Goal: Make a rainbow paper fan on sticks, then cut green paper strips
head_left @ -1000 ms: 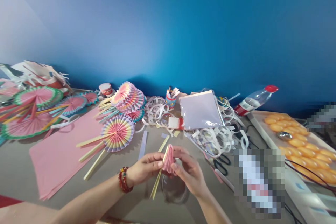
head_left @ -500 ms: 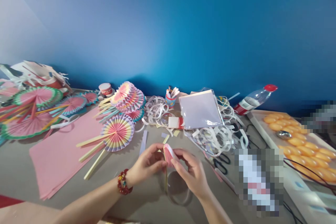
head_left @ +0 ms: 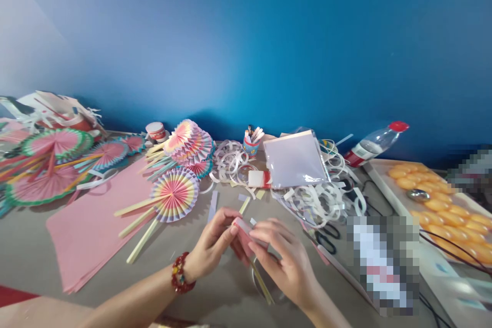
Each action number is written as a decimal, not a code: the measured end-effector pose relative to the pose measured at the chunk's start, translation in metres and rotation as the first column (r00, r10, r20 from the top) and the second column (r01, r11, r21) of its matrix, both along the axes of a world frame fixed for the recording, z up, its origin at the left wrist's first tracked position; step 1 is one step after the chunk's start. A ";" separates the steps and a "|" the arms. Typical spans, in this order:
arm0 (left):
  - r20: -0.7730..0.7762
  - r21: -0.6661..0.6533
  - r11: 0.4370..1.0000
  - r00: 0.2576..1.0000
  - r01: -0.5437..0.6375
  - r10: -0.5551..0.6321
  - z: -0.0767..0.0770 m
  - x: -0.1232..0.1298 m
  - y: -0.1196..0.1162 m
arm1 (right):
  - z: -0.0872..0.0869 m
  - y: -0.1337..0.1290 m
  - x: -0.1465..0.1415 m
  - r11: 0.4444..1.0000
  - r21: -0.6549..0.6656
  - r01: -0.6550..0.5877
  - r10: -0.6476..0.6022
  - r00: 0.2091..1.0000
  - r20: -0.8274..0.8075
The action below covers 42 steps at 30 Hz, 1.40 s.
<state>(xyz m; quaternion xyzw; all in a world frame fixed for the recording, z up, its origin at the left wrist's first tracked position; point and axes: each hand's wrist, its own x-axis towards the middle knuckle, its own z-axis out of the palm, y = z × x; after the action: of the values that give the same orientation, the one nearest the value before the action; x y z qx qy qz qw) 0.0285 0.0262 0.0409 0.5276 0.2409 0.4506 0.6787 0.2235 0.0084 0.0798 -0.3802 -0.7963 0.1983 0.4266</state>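
Note:
Near the front middle of the table, both hands meet on a narrow pink pleated paper (head_left: 243, 234) with a pale top edge. My left hand (head_left: 213, 244), below a red bead bracelet (head_left: 182, 272), pinches its upper left end between thumb and fingertips. From the other side my right hand (head_left: 285, 257) grips the paper, thumb in front and fingers behind. A thin yellowish strip (head_left: 263, 283) hangs from the paper's underside, and a pale curved strip lies behind it. A finished paper fan (head_left: 176, 195) with pale yellow sticks lies left of the hands.
Pink paper sheets (head_left: 92, 230) lie at left, beside more fans (head_left: 57, 143). Curled white strips (head_left: 315, 205), a plastic-wrapped pad (head_left: 295, 159), a small cup (head_left: 251, 147) and scissors (head_left: 326, 238) spread across the middle. A bottle (head_left: 376, 143) leans by a tray of orange ovals (head_left: 434, 210).
The pink paper has tilted, and its yellowish strip now slants down to the right. My right hand's fingers have spread along the paper; my left hand has shifted slightly left.

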 end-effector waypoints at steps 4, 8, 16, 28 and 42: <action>-0.067 0.060 0.997 0.997 0.040 -0.036 -0.002 0.000 -0.001 | 0.012 0.003 0.001 0.999 0.038 0.036 -0.040 0.994 0.100; -0.139 0.194 0.981 0.990 0.031 -0.004 -0.004 -0.001 -0.002 | 0.017 0.004 -0.001 0.999 0.006 0.047 -0.047 0.990 0.135; -0.163 0.519 0.854 0.977 -0.033 0.136 0.004 -0.003 -0.003 | 0.025 0.000 -0.006 0.995 -0.092 0.032 -0.029 0.999 0.035; -0.232 0.738 0.674 0.925 -0.032 0.299 0.015 -0.015 -0.001 | 0.029 -0.003 -0.010 0.972 -0.228 -0.050 0.046 0.999 -0.024; -0.205 0.738 0.673 0.936 -0.044 0.287 0.019 -0.009 -0.002 | 0.031 -0.009 -0.010 0.979 -0.204 -0.016 0.027 0.998 0.053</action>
<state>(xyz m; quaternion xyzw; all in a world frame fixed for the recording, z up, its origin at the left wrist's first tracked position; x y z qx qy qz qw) 0.0192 0.0239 0.0595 0.7901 0.1928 0.4821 0.3258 0.2135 -0.0009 0.1107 -0.4186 -0.7876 0.2725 0.3609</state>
